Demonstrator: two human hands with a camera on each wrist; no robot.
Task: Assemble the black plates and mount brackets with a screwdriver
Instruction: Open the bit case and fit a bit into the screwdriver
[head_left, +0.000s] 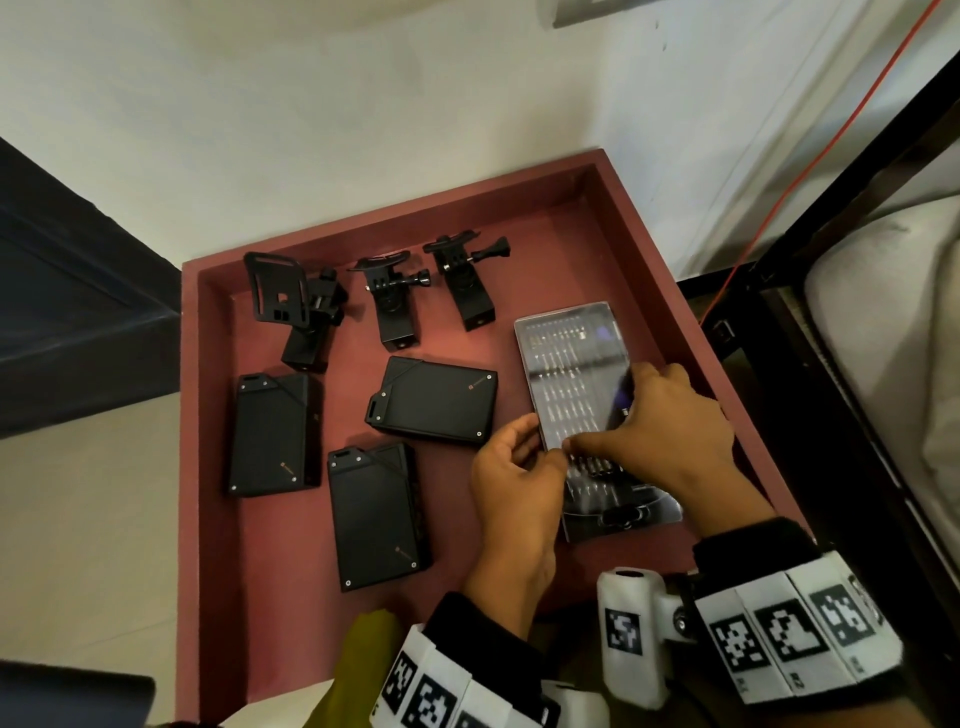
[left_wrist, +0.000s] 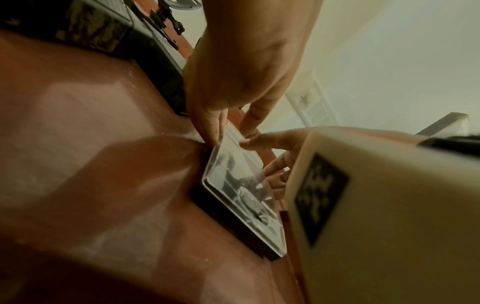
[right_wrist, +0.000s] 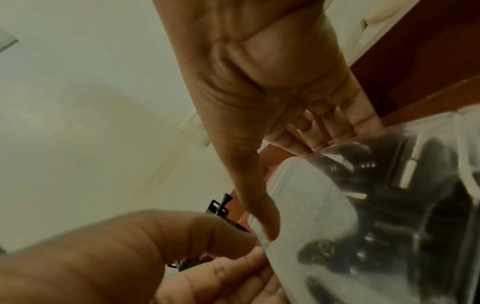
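Observation:
Three black plates (head_left: 275, 436) (head_left: 434, 400) (head_left: 376, 514) lie flat in a red tray (head_left: 285, 597). Behind them stand three black mount brackets (head_left: 301, 312) (head_left: 392, 301) (head_left: 467, 280). At the tray's right is a screwdriver bit case (head_left: 618, 509) whose clear lid (head_left: 571, 364) is tilted up. My left hand (head_left: 540, 441) pinches the lid's near left edge (left_wrist: 239, 174). My right hand (head_left: 623, 421) grips the lid across its width, thumb on the left edge and fingers on the right (right_wrist: 311, 205). No screwdriver shows outside the case.
The tray's raised rim (head_left: 639, 249) runs close behind and right of the case. A black bed frame (head_left: 831, 312) with a mattress stands to the right, an orange cable (head_left: 810, 166) runs down the white wall, and a dark panel (head_left: 62, 312) sits at the left.

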